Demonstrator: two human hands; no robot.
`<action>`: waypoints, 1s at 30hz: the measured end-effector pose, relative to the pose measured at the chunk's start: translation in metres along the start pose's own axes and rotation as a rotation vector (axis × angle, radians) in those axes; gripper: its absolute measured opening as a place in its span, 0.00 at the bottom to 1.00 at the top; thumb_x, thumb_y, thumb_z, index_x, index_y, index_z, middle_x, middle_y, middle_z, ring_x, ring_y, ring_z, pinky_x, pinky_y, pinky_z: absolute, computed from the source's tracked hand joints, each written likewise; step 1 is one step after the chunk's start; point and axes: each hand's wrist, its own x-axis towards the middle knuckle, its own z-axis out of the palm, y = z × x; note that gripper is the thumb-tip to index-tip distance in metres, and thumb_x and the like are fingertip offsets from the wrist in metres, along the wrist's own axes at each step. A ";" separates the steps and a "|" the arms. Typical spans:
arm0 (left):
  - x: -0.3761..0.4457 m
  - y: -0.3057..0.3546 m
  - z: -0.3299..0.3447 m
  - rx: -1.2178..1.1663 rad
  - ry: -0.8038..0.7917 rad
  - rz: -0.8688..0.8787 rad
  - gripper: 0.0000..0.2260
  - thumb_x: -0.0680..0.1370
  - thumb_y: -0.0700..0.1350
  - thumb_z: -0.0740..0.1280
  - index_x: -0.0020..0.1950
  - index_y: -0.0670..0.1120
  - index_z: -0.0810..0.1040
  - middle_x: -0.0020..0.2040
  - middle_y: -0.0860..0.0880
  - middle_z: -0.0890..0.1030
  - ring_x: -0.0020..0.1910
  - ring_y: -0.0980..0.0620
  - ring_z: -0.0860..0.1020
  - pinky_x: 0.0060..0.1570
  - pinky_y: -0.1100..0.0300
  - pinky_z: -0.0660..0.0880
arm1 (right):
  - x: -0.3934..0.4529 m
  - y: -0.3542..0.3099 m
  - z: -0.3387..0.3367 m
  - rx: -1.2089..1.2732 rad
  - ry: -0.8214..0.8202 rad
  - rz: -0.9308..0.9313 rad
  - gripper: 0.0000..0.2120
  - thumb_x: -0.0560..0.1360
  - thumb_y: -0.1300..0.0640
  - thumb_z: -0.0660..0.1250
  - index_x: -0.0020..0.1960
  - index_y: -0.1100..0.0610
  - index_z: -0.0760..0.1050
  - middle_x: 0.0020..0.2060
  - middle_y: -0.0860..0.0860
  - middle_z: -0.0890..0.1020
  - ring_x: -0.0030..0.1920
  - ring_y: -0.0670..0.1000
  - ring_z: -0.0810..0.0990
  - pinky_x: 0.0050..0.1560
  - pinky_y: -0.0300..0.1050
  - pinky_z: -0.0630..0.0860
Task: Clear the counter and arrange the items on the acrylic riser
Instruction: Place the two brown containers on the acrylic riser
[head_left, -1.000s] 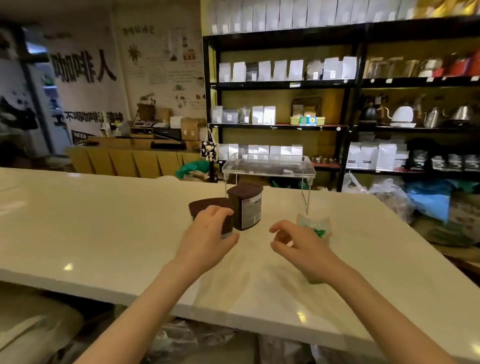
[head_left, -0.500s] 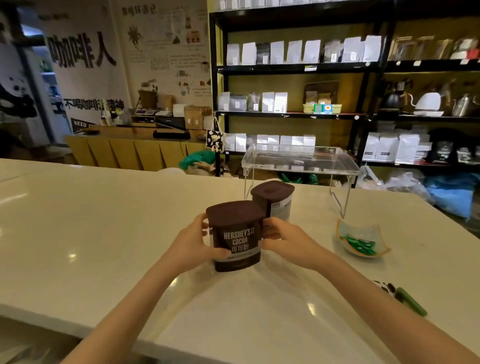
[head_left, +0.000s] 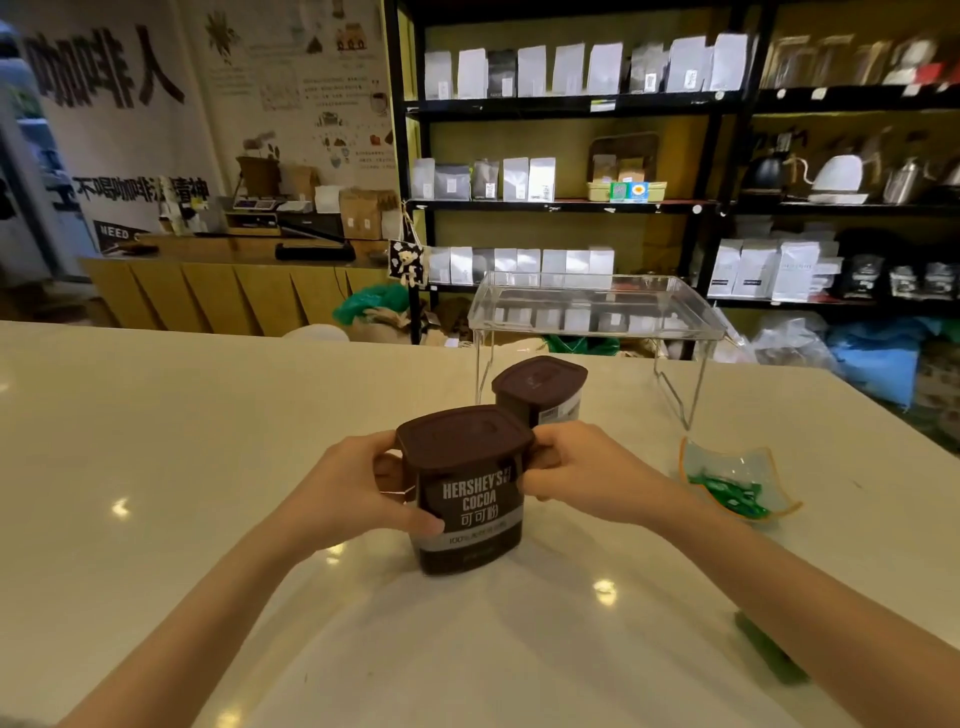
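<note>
Pale glossy worktop (head_left: 156, 467) in foreground, ceiling-light glints on surface. Behind it, black metal shelving (head_left: 566, 205) against yellow wall, rows of white and grey pouches, kettles (head_left: 836, 174) at right. Left: white wall with large black Chinese lettering (head_left: 104, 73), wooden counter (head_left: 218, 291) carrying boxes, scale.

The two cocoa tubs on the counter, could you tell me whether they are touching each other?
Cannot tell. In the head view the near tub overlaps the far tub, and the right hand covers where they would meet.
</note>
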 end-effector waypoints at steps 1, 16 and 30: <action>0.000 0.005 -0.003 0.003 0.003 0.002 0.28 0.57 0.42 0.80 0.52 0.59 0.74 0.49 0.54 0.83 0.49 0.52 0.81 0.48 0.55 0.81 | 0.001 -0.002 -0.005 0.018 -0.004 -0.003 0.12 0.69 0.62 0.65 0.52 0.65 0.75 0.46 0.66 0.82 0.47 0.62 0.81 0.51 0.62 0.77; 0.100 0.116 -0.042 0.327 0.545 0.359 0.34 0.54 0.64 0.72 0.56 0.51 0.77 0.39 0.61 0.76 0.36 0.68 0.72 0.31 0.71 0.67 | 0.108 -0.043 -0.138 0.339 0.263 -0.125 0.10 0.72 0.63 0.61 0.40 0.49 0.75 0.35 0.51 0.83 0.32 0.45 0.83 0.29 0.37 0.80; 0.249 0.077 0.003 0.370 0.719 0.223 0.30 0.58 0.66 0.71 0.50 0.47 0.75 0.45 0.49 0.84 0.43 0.50 0.79 0.41 0.56 0.77 | 0.223 0.013 -0.156 0.723 0.370 0.118 0.15 0.73 0.50 0.54 0.40 0.57 0.76 0.37 0.54 0.80 0.41 0.53 0.78 0.53 0.49 0.75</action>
